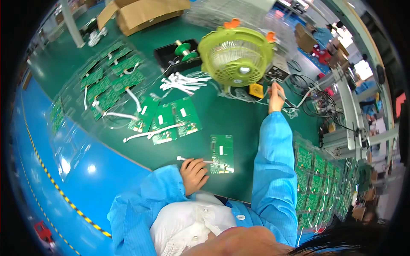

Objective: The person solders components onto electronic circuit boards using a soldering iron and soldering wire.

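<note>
My right hand (276, 99) is stretched out to the far right of the bench, closed around what looks like a soldering iron (289, 103). Just left of it sits a yellow sponge holder (256, 90). At the bench's near edge lies my left hand (194, 174), palm down, fingers loosely bent and slightly apart. A white cable (208, 161) passes at its fingertips, and its plug pokes out on the left. The cable reaches a green circuit board (222, 154) lying flat between my arms. What lies under the left fingers is hidden.
Behind stands a green fan (237, 57). A black tray (164, 55) with a solder spool (185, 51), white cables (183, 83) and several circuit boards (164, 119) spread leftward. Trayed boards (314, 183) stand at right. A cardboard box (147, 15) is at the back.
</note>
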Motion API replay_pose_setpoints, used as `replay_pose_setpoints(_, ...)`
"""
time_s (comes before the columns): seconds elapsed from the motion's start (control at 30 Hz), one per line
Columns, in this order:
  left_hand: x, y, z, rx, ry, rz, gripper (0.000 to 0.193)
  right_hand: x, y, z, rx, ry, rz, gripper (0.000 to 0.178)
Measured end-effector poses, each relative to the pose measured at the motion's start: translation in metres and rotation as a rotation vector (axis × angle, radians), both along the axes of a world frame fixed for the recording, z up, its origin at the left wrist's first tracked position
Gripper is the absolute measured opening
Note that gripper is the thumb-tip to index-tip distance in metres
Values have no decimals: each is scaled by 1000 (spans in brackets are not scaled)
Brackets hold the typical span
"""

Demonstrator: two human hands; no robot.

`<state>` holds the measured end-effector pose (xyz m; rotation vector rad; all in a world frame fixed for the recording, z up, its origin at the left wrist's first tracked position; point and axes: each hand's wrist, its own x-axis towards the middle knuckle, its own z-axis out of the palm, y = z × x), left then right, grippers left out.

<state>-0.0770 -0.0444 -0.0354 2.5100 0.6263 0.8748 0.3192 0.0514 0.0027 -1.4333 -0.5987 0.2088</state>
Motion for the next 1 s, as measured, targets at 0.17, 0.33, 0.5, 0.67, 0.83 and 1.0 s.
replay_pose_setpoints(0.17,-1,11,0,-50,-95,-81,21,10,-1,-15,-181,115,99,30)
replay_pose_setpoints(0.33,-13,95,29,154,-191,95,34,-60,-47,-1,-806,-236,430,30)
replay_pose_setpoints(0.5,-9,149,2,206,5,268,55,-158,-91,5,-1162,-590,361,40)
replay_pose_setpoints(0.67,1,133,-38,298,150,177,66,-165,-110,-28,-947,-395,407,35)
replay_pose_setpoints(0.83,1,110,-22,73,128,-66,71,-130,-113,-22,-819,84,528,22)
replay_pose_setpoints(1.0,-17,132,18,-409,-425,127,65,-126,-109,-7,-693,207,434,23)
